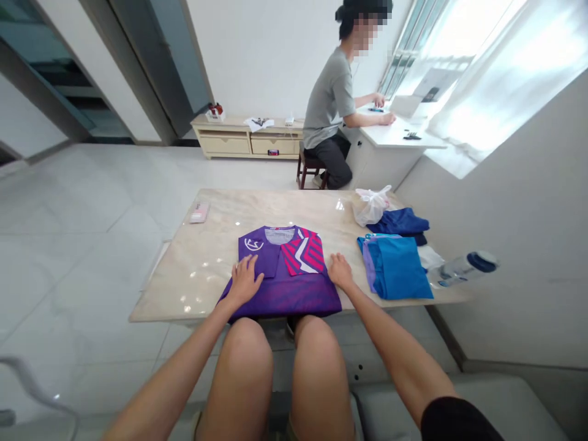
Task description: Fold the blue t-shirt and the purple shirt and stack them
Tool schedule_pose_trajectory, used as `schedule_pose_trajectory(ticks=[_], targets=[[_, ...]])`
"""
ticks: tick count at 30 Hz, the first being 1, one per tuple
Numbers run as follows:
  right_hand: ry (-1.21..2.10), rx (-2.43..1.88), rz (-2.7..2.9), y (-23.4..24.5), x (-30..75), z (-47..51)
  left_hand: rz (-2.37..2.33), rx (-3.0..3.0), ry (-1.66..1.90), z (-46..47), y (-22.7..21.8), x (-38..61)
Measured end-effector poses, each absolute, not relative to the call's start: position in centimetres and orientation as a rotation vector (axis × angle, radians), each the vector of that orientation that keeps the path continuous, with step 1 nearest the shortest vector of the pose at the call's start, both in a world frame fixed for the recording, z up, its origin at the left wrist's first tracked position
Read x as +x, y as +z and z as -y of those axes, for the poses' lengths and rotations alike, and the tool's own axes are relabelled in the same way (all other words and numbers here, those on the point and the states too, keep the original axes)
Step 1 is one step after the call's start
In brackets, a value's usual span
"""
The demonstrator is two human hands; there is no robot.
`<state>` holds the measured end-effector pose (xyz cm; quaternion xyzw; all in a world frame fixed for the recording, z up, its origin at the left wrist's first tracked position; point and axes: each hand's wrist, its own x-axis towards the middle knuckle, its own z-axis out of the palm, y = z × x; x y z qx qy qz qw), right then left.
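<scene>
Knees (241, 361) just below the near edge of the table (184, 288); purple jersey (287, 297), long axis side to side, under open, flat left hand (244, 282); open right hand (340, 272) at its right edge.

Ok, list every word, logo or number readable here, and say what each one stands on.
"KS" (stylised, my best reading): white logo on the purple jersey.
Small print on the collar: too small to read.
Marks on the pink packet: too blurred to read.
</scene>
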<state>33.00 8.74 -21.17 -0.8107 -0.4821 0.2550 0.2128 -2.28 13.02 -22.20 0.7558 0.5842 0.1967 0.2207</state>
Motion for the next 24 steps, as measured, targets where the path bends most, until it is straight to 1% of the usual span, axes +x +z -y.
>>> schedule_pose_trajectory(ticks=[3,5,8,10,12,15,19,22,24], targets=[[0.855,-2.141,1.401,-17.6,31.8,-6.6,-1.266,1.691,0.589,-6.4,-19.3,-5.9],[0.935,-2.006,1.464,-16.6,29.7,-2.6,-1.220,1.559,0.613,-1.5,-17.8,-7.7],[0.982,-1.702,1.376,-16.7,24.9,6.1,-1.395,1.727,0.766,5.5,-16.0,-8.2],[0.829,-1.692,1.197,-16.9,21.4,12.1,-1.513,1.975,0.842,8.9,-15.0,-7.4],[0.639,-1.749,1.185,-17.1,18.4,17.2,-1.577,2.212,0.881,10.9,-14.3,-6.6],[0.389,-1.823,1.310,-18.5,15.8,22.8,-1.622,2.345,0.925,11.3,-13.8,-6.2],[0.174,-1.887,1.351,-23.6,15.9,28.0,-1.607,2.336,0.935,9.8,-13.7,-6.6],[0.211,-1.953,1.210,-26.5,17.0,29.8,-1.578,2.360,0.944,9.4,-13.6,-6.6],[0.345,-1.966,1.125,-26.4,17.4,29.8,-1.568,2.370,0.963,9.6,-13.7,-6.4]])
